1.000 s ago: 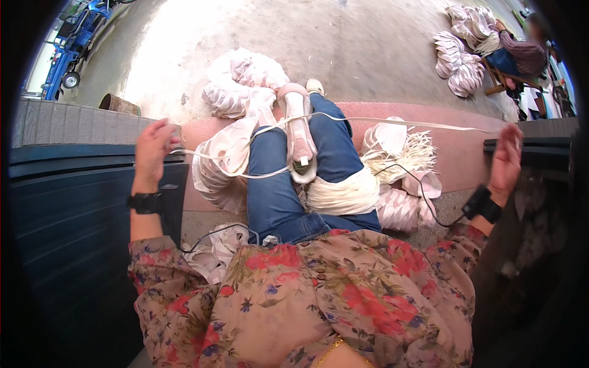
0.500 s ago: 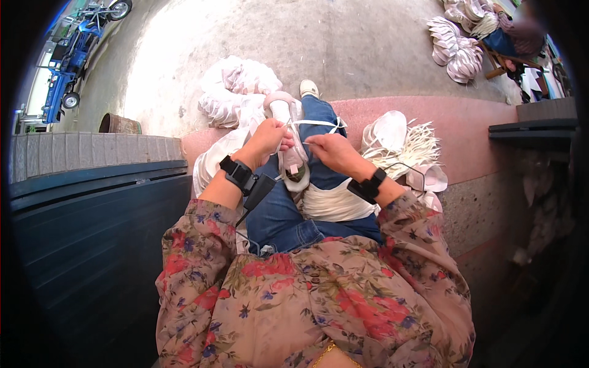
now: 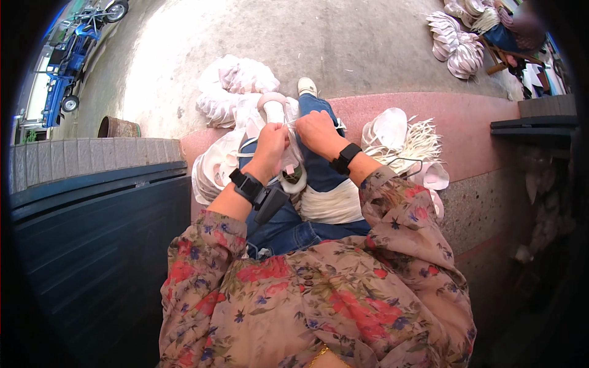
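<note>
A pale pink and white shoe upper [image 3: 293, 178] lies lengthwise over my lap, its rounded pink end pointing away from me. Above it, my left hand [image 3: 271, 147] is closed, thumb and fingers pinching a white shoelace [image 3: 290, 124]. My right hand [image 3: 319, 132] is closed too, close beside the left, with the lace running between the fingertips of both. Part of the upper is hidden beneath my left hand. A thick bundle of white shoelaces [image 3: 334, 203] rests across my right thigh.
Stacked pale shoe uppers [image 3: 239, 83] sit ahead on the left. To my right are more laces [image 3: 423, 144] and a white upper piece [image 3: 389, 129]. Dark blue panels [image 3: 104, 245] flank my left side. A seated person [image 3: 521, 34] and stacked uppers [image 3: 454, 46] are at far right.
My right hand has moved left and slightly forward, close to my left hand. The lace stretch that trailed to the right over my leg no longer shows there.
</note>
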Action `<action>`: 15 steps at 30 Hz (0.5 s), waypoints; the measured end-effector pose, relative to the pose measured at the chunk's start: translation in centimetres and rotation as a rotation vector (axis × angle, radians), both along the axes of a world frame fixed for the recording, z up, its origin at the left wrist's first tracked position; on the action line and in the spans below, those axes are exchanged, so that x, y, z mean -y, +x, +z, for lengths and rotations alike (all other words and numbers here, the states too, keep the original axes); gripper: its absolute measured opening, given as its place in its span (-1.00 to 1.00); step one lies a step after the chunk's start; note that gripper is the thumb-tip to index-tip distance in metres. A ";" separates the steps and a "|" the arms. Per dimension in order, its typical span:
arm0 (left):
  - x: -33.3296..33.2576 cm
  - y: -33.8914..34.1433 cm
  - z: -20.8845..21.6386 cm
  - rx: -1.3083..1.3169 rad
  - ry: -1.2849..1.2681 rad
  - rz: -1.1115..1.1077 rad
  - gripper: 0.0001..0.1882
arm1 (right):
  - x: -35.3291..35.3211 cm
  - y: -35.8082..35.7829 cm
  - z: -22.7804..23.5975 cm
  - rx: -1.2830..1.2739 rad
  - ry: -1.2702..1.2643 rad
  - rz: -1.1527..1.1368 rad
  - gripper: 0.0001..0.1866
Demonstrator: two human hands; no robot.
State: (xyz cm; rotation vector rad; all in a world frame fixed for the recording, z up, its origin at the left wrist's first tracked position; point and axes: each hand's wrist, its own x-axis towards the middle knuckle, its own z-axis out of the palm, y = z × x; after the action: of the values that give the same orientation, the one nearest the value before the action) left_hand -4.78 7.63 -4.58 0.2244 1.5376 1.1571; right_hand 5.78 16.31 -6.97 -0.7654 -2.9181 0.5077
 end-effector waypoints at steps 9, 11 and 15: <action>1.8 -0.5 -1.0 0.114 0.112 0.096 -0.88 | -0.9 -0.5 -0.2 0.133 -0.056 -0.021 -0.88; 1.8 -0.4 -1.1 0.112 0.115 0.098 -0.87 | -1.0 -0.5 0.0 0.067 -0.075 0.011 -0.87; 1.8 -0.3 -1.0 0.108 0.116 0.104 -0.86 | -1.0 -0.7 -0.2 0.134 -0.080 0.014 -0.86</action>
State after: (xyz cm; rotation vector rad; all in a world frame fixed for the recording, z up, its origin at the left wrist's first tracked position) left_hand -5.06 5.81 -5.57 0.1582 1.4024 1.3211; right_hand 5.07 17.30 -7.18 -0.8204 -3.0436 0.6008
